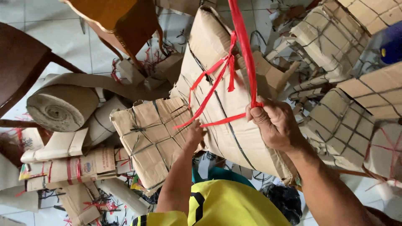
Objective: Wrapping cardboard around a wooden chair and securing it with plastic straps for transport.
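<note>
Right hand (276, 123), fingers closed around red plastic strap (243, 46) binding brown paper-wrapped bundle (226, 129); left hand (194, 134), fingers pressed against bundle, grip indiscernible.

Red strap (245, 46) runs off top edge, upper end unseen. Left hand (193, 134): fingertips tucked behind cardboard bundle (228, 96), grip can't be made out. Right hand (274, 123): palm side hidden, fingers curl round strap. Bundle's lower corner hidden behind right forearm. Wooden chair (121, 21) cut off at top, blue object (391, 44) cut by right edge, too little showing to ID.
</note>
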